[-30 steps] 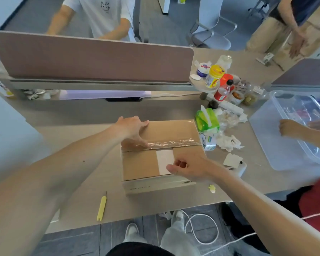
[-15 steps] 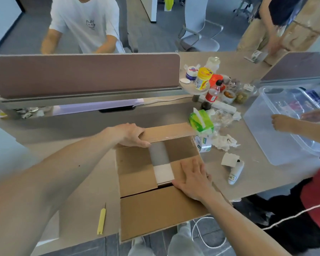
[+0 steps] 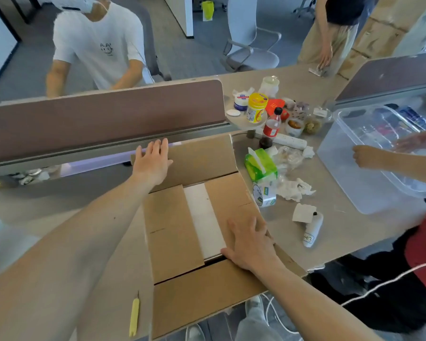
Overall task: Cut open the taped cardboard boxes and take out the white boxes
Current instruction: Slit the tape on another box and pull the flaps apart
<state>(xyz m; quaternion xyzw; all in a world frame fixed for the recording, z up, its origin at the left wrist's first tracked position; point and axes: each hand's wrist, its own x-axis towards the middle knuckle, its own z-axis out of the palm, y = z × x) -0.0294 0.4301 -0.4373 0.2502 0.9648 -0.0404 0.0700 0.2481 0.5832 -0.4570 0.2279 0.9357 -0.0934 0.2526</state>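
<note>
Surface: a grey-beige desk (image 3: 59, 212) in an open office, with a brown divider panel (image 3: 103, 119) standing across it at 10 o'clock of the view.
Far left: a person in a white T-shirt (image 3: 99, 45) sat behind the panel, which hid that person's forearms and hands.
Cutter: a yellow cutter (image 3: 134, 316) lay on the desk at 7 o'clock of the box, apart from both hands. Its tip was too thin to make out.
Left hand (image 3: 151, 163): it lay flat on the far flap (image 3: 202, 158) at 11 o'clock of the box, fingers straight and a little spread, gripping nothing.
Cardboard box (image 3: 172, 232): it sat mid-view at the desk's near edge with both outer flaps folded out. The near flap (image 3: 202, 291) hung past the desk edge at 6 o'clock, and the two inner flaps lay closed.
White box (image 3: 204, 217): only a strip showed in the gap between the inner flaps. The rest was hidden beneath them.
Right hand (image 3: 250, 242): it pressed palm down on the right inner flap at 4 o'clock of the box, fingers spread, thumb at the edge of the white strip, clasping nothing.
Clutter: a green tissue pack (image 3: 260, 164), a cola bottle (image 3: 271, 126) and a yellow-lidded jar (image 3: 256, 107) stood at 1 to 2 o'clock of the box. The small pots behind them were too blurred to tell apart.
Right edge: a clear plastic bin (image 3: 369, 168) at 3 o'clock was cut off by the frame, with another person's hand (image 3: 364, 156) against its wall.
</note>
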